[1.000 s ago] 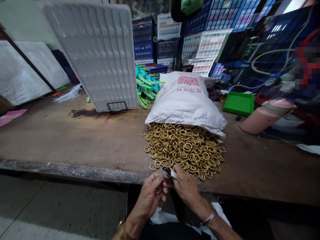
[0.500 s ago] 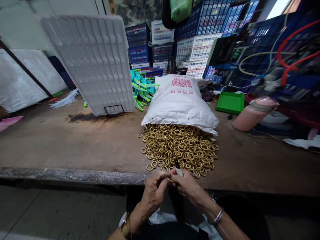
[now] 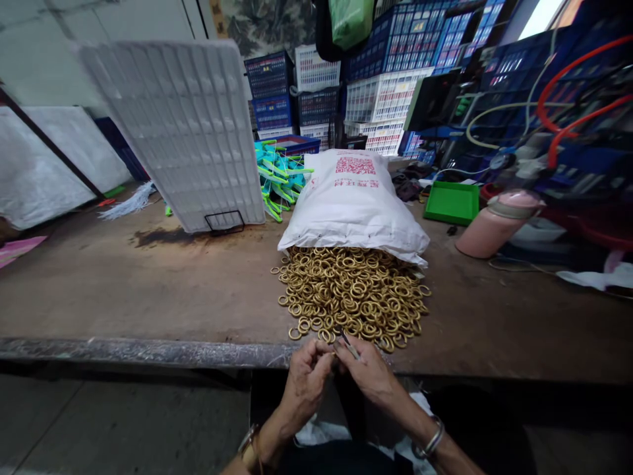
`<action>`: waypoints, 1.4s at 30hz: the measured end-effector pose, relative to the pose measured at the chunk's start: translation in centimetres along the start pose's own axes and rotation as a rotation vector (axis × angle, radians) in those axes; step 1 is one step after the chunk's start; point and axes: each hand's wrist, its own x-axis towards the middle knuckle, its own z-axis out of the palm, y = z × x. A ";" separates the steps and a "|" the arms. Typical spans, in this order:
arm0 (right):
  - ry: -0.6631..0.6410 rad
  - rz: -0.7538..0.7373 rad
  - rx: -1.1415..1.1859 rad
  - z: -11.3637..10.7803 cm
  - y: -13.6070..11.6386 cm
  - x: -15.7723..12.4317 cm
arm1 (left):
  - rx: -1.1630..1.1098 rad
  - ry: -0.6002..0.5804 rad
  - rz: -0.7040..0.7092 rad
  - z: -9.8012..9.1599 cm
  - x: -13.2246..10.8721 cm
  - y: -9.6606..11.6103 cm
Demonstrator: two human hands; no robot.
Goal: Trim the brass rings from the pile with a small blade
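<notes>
Both of my hands meet at the table's front edge, just below a pile of gold-coloured rings (image 3: 346, 290). My left hand (image 3: 307, 379) is closed, its thumb and forefinger pinching a ring of which only a small glint shows. In my right hand (image 3: 368, 376) is a slim knife (image 3: 352, 348) with a pale handle and a dark end pointing up and away; its working tip is hidden by the fingers. The fingertips of the two hands touch or nearly touch. Behind the pile lies a white woven sack (image 3: 356, 204), its open mouth facing me, with rings spilling out.
A grey-white ribbed panel (image 3: 178, 138) stands in a black wire holder (image 3: 225, 221) at the left. Green and turquoise plastic pieces (image 3: 279, 178) lie behind it. To the right are a green tray (image 3: 452, 202) and a pink bottle (image 3: 497, 224). Stacked crates (image 3: 386, 92) fill the back.
The knife in my right hand has tilted lower and turned to the left. The ring between my fingers is now more hidden. The whole view has shifted slightly.
</notes>
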 end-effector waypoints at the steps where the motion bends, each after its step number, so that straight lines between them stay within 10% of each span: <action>1: 0.001 -0.002 -0.003 0.0 0.1 0.0 | -0.032 -0.025 -0.051 -0.1 0.0 0.0; 11: 0.003 0.036 0.105 0.5 0.5 0.2 | -0.367 -0.096 -0.256 -0.1 -0.4 -0.7; 30: -0.059 -0.082 -0.629 1.0 0.8 -0.6 | -0.144 0.015 -0.187 -0.7 -0.7 -1.3; 42: 0.202 -0.017 -0.858 1.9 1.9 0.4 | -0.492 -0.011 -0.361 -1.6 -2.3 -0.6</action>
